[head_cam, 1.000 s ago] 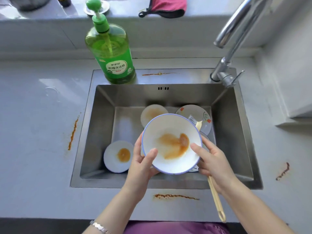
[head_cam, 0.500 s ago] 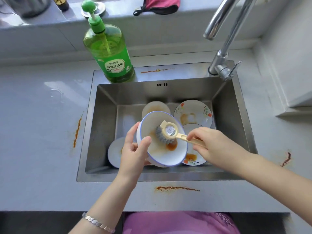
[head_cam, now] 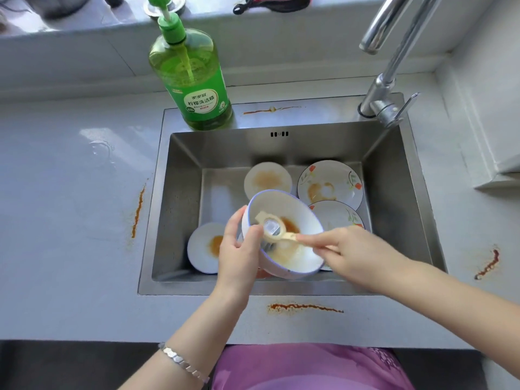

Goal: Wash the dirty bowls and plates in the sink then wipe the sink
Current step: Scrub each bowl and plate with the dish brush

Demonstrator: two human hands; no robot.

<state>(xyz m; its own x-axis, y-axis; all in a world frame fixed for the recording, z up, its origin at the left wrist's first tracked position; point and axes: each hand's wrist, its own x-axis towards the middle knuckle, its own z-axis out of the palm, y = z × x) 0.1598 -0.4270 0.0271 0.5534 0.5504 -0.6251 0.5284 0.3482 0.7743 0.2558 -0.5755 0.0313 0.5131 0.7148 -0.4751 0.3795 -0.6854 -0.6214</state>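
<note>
Bowl (head_cam: 302, 213): white with a blue rim, tilted on edge over the front of the sink (head_cam: 183, 192), above the dishes; brown sauce smear inside.
Left hand (head_cam: 239, 249): grips the bowl's left rim, thumb on the inner side, fingers round the back wall.
Right hand (head_cam: 351, 254): fingers closed round the handle of the brush (head_cam: 271, 227).
Brush: cream plastic, round head down inside the bowl on the smear.
Handling: looks ceramic, so stiff, some weight, breakable. Greasy sauce probably makes it slick.
Where to hold: the rim, thumb inside and fingers under the outer wall, opposite the brush's push. The present grip looks right.
Risk: a slip drops it onto the plates below, so chipping is likely.
Other dishes: two small stained white dishes (head_cam: 267, 178) (head_cam: 205, 247) and two floral plates (head_cam: 329, 182) (head_cam: 337, 218) on the sink floor, all unwashed.
Faucet (head_cam: 394, 66): no water seen running.
Soap bottle (head_cam: 194, 80): green, on the sink's back ledge.
Surface (head_cam: 70, 206): grey, streaked with sauce.
</note>
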